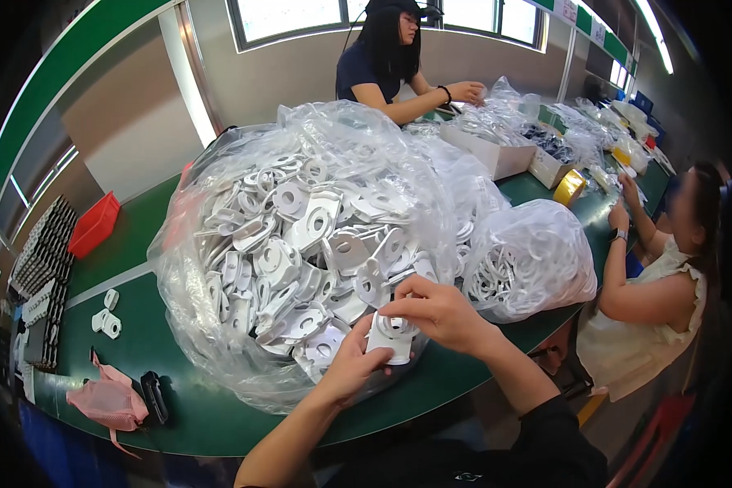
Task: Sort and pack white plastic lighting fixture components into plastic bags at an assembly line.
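So, one white plastic part [389, 343] with a round ring on it is being held up just above the near edge of the worktop, right in front of a big open bag. Its lower end is gripped by the left hand [355, 356], which is closed around it with the thumb across the front. The right hand [437, 315] is mostly curled, fingertips brought to the ring; whether anything is actually pinched there can't be told.

The clear bag [213, 370] is heaped with loads of similar white parts [293, 252], and a smaller clear bag [565, 244] stuffed with white rings is parked beside it, to the right. All of it is carried by a dark green worktop [142, 305], with a few loose white pieces [107, 323] left on the bare stretch to the left. Nearer that end, a pink pouch [112, 403] is set down next to a black item [154, 397], and further back there's a red bin [95, 225] by stacked dark trays [45, 252].

Further along, open boxes [508, 161] and a yellow tape roll [569, 188] are lined up. Two co-workers [636, 297] are seated around, and the grey wall is broken up by windows [297, 18].
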The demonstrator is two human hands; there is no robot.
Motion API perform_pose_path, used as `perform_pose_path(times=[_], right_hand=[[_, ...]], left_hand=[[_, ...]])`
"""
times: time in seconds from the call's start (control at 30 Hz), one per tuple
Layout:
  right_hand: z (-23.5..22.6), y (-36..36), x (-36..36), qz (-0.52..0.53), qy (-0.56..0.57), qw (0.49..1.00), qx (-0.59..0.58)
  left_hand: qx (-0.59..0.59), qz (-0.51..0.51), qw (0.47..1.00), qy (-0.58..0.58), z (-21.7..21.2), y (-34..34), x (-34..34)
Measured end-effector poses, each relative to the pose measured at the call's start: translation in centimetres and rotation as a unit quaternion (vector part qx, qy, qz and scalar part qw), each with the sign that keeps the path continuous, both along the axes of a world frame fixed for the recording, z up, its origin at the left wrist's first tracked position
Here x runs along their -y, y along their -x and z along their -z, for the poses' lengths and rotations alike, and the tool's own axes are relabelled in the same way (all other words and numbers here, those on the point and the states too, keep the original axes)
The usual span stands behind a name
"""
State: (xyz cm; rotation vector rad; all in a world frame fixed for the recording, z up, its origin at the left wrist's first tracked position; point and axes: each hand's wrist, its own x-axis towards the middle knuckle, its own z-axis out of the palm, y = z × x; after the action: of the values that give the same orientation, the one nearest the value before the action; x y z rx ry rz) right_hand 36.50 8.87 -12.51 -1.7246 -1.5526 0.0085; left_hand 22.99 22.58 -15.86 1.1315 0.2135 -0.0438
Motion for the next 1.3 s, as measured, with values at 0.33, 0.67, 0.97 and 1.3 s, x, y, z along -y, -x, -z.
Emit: perform_pose_path(times=[0.33,0.67,0.97,1.3], right_hand=[[0.6,-0.1,-1.1,-0.011,0.024,0.996,0.086],[2.2,1.3,-1.3,0.088,-0.048,0.991,0.083],[0.3,-0.2,-1.4,0.026,-0.026,0.989,-0.14],[-0.5,-1.9,-3.8,-0.108,0.075,0.958,-0.254]], left_hand=[[-0.002,0.004,1.0,-0.005,-0.6,0.2,0.1],[0.008,0.006,1.0,-0.018,0.3,0.0,-0.2],[0.13,-0.125,0.947,-0.267,1.3,0.1,0.0],[0.122,-0.204,0.859,-0.454,-0.2,0.2,-1.4]])
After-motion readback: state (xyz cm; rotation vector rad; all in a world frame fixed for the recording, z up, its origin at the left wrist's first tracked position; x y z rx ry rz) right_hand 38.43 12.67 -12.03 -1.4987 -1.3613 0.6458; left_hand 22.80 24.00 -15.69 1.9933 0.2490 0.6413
